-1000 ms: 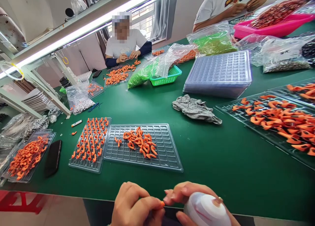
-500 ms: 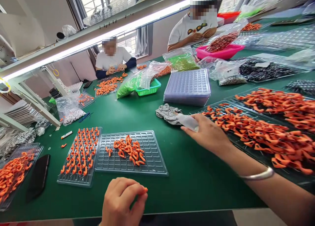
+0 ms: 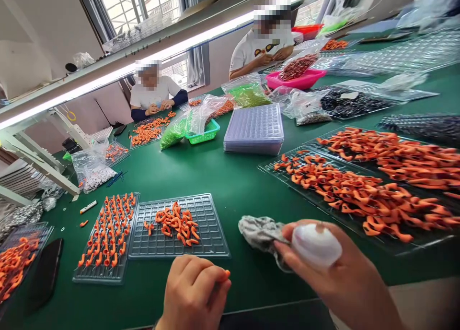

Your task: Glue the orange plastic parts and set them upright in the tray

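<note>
Cloth (image 3: pixel 257 231), grey and crumpled, is pinched by the right hand (image 3: pixel 347 277), its fingers curled round a translucent bottle (image 3: pixel 316 246); an orange piece (image 3: pixel 227 273), mostly hidden, is gripped by the left hand's (image 3: pixel 194 291) closed fingertips. Cloth pickup seems underway; secure bottle control is likely needed next.

Pieces (image 3: pixel 178 225) on a tray (image 3: pixel 209 227), phone (image 3: pixel 45 277) far left, cloth (image 3: pixel 258 231) right, tray stack (image 3: pixel 254 128) behind the cloth

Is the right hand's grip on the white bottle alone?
No, the right hand holds the white bottle and also pinches the gray cloth with its fingertips.
</note>
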`<state>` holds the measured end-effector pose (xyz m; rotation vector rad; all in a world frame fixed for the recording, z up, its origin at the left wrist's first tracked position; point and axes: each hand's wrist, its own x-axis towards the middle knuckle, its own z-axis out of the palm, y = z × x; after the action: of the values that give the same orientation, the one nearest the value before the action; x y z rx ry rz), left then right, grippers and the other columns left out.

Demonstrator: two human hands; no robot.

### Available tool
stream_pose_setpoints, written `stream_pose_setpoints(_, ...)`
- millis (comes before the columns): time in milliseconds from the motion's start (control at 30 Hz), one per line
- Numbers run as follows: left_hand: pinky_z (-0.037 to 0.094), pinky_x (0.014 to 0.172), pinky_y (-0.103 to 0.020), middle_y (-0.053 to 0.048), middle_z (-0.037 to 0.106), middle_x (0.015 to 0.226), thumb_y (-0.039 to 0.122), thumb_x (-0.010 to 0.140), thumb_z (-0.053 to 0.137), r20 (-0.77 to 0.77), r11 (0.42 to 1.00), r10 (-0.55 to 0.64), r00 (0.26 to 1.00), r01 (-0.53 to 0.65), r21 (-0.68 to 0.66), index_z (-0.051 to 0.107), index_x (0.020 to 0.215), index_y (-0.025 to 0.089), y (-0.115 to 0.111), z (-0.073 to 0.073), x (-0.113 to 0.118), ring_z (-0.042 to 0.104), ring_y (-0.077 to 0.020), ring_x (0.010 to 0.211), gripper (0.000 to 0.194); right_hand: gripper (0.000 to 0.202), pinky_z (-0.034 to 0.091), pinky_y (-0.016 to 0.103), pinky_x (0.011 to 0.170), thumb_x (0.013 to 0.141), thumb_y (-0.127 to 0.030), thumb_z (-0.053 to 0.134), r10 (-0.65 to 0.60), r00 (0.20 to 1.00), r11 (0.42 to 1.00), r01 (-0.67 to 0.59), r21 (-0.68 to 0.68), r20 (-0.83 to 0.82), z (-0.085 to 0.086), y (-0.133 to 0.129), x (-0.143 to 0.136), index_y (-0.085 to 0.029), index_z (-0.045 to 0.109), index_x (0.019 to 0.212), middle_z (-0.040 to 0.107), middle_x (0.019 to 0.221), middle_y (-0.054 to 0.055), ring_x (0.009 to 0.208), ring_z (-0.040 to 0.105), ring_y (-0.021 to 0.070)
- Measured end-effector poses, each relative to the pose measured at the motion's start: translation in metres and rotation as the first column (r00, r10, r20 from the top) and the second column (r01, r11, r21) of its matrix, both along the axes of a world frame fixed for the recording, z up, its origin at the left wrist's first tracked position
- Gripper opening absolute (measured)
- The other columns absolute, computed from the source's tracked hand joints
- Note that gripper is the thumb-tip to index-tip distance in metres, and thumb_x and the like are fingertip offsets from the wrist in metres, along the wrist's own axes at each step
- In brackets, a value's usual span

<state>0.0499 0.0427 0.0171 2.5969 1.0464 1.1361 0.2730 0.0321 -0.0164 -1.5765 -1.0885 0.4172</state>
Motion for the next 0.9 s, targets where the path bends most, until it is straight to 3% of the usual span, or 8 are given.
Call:
stream_pose_setpoints(167,0.045,0.067,-0.031,-0.002,0.067,0.079,0.012,0.092,0.058,-0.042,0.998,-0.022,0.999,0.024,0.057,0.059,0.092,0.019,0.005,-0.003,0.021,0.058,-0.018,0.071,0.008,0.015,0.054,0.019,0.066,0.083,-0.03,0.066,0.123,0.973,0.985,-0.096,0.144,-0.196,0.008,-0.028,-0.032,-0.029,0.058,0.096,0.069,0.087,-0.003,0.076,0.067,0.0154)
stream_pose_setpoints(267,0.045,0.065,-0.031,-0.002,0.067,0.076,0.012,0.093,0.056,-0.085,0.993,-0.026,0.996,0.036,0.113,0.059,0.089,0.018,0.008,-0.002,0.03,0.058,-0.0182,0.068,0.007,0.015,0.053,0.019,0.06,0.084,-0.025,0.066,0.231,0.949,0.957,-0.183,0.224,-0.213,0.009,-0.029,-0.04,-0.03,0.059,0.096,0.069,0.082,-0.006,0.066,0.064,0.0135)
stream_pose_setpoints(333,0.045,0.064,-0.031,-0.002,0.067,0.075,0.011,0.092,0.056,-0.096,0.99,-0.04,0.995,0.053,0.134,0.059,0.088,0.017,0.008,-0.001,0.033,0.058,-0.0181,0.067,0.008,0.012,0.053,0.021,0.058,0.084,-0.027,0.066,0.239,0.95,0.958,-0.197,0.207,-0.203,0.007,-0.026,-0.041,-0.029,0.059,0.094,0.068,0.079,-0.006,0.061,0.063,0.014)
stream_pose_setpoints(467,0.046,0.066,-0.03,-0.003,0.069,0.078,0.009,0.09,0.059,-0.064,0.99,-0.08,0.995,0.087,0.112,0.059,0.092,0.017,0.007,-0.002,0.031,0.059,-0.0179,0.07,0.009,0.018,0.053,0.024,0.058,0.083,-0.039,0.066,0.066,0.983,0.997,-0.057,0.058,-0.172,0.008,-0.014,-0.031,-0.026,0.058,0.093,0.068,0.078,-0.004,0.064,0.065,0.0165)
stream_pose_setpoints(633,0.047,0.069,-0.03,-0.002,0.069,0.079,0.006,0.089,0.06,0.015,0.996,-0.063,0.998,0.062,0.057,0.06,0.094,0.019,0.003,-0.008,0.023,0.061,-0.0172,0.072,0.013,0.033,0.053,0.031,0.062,0.076,-0.053,0.07,-0.179,0.979,0.98,0.186,0.071,-0.103,0.012,0.007,-0.005,-0.025,0.059,0.089,0.069,0.08,0.001,0.066,0.064,0.021)
stream_pose_setpoints(900,0.051,0.069,-0.028,-0.002,0.071,0.081,0.007,0.087,0.063,0.128,0.998,-0.067,0.99,0.065,0.016,0.061,0.095,0.02,0.0,-0.008,0.013,0.064,-0.0161,0.073,0.015,0.047,0.051,0.036,0.059,0.073,-0.066,0.067,-0.249,0.968,0.965,0.246,0.088,0.031,0.003,0.032,0.002,-0.023,0.057,0.091,0.069,0.081,0.006,0.067,0.066,0.0264)
